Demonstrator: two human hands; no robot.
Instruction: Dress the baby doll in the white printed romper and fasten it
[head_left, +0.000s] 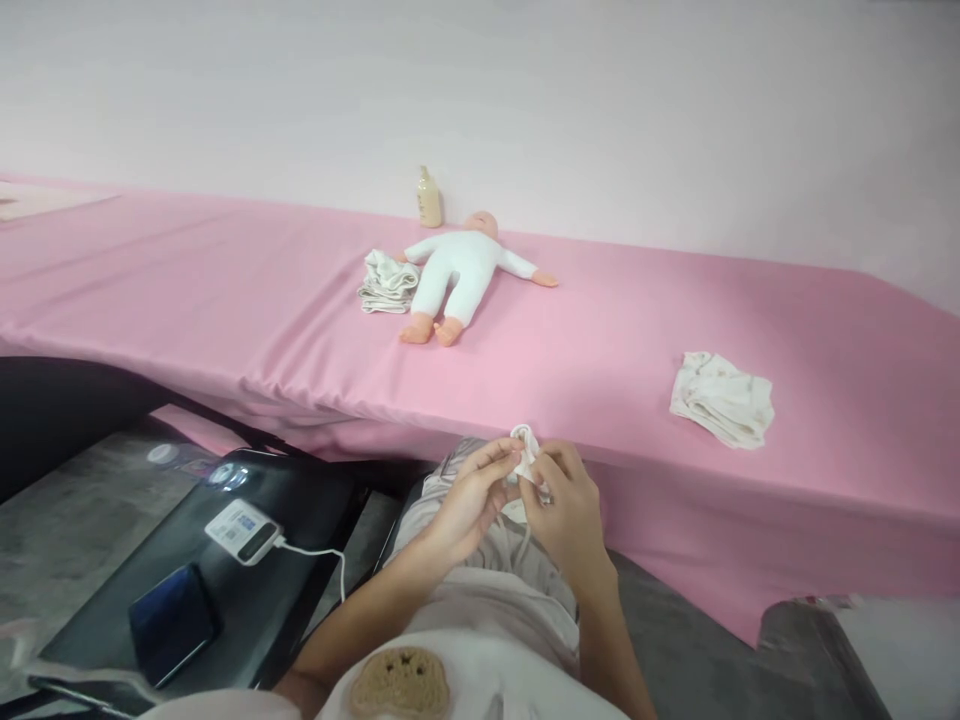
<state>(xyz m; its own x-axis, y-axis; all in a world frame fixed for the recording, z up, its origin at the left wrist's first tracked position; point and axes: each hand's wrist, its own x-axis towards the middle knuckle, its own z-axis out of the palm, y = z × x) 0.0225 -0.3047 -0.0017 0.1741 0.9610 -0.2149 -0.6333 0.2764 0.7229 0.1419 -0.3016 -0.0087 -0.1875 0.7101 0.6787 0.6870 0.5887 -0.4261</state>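
My left hand [471, 495] and my right hand [566, 510] meet close to my body, just below the front edge of the pink-covered table [225, 290]. Both pinch a small white cloth item [525, 450] between their fingertips. A baby doll in a white suit [461, 270] lies on its back far ahead on the table, out of reach of both hands. A folded whitish cloth [388, 282] lies against the doll's left side. Another folded white cloth [721, 397] rests on the table to the right of my hands.
A beige bottle [429, 198] stands by the wall behind the doll. To my left sits a black chair seat [300, 500] carrying a white power bank [244, 530] with a cable and a dark phone [172, 620]. The floor is grey.
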